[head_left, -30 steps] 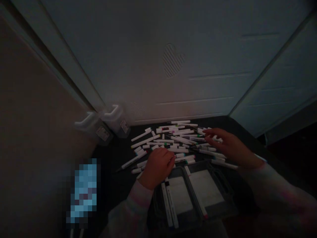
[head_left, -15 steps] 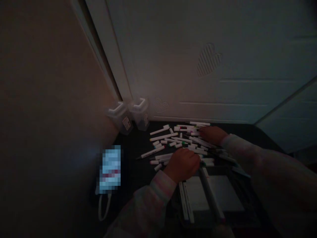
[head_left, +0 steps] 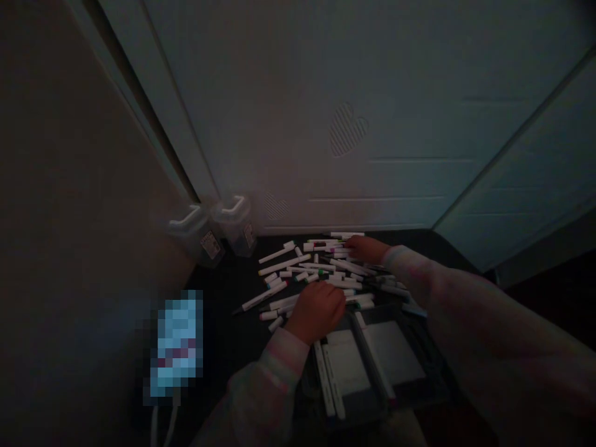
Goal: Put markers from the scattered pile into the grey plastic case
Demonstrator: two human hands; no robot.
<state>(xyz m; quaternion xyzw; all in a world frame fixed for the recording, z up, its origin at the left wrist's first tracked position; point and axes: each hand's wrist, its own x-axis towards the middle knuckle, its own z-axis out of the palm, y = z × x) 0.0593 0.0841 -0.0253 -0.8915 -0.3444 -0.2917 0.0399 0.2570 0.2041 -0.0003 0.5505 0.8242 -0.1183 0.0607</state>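
Observation:
A heap of white markers (head_left: 321, 270) with coloured caps lies scattered on a dark surface in dim light. My left hand (head_left: 319, 310) rests on the near edge of the heap, fingers curled; what they hold, if anything, is hidden. My right hand (head_left: 367, 248) reaches across to the far side of the heap and lies on the markers there; its fingers are too dark to read. Just below my left hand sits an open grey case (head_left: 410, 363) with two white-lined halves and a few markers (head_left: 328, 382) laid in it.
Two clear plastic containers (head_left: 212, 230) with handles stand at the back left against a white panelled wall (head_left: 326, 93). A lit, blurred-out screen (head_left: 177, 344) with a white cable (head_left: 161, 425) lies at the left. A beige wall (head_left: 69, 217) closes the left side.
My right hand has moved from the right side of the heap up to its far edge, the arm stretching across. My left hand has stayed put. The view swung about.

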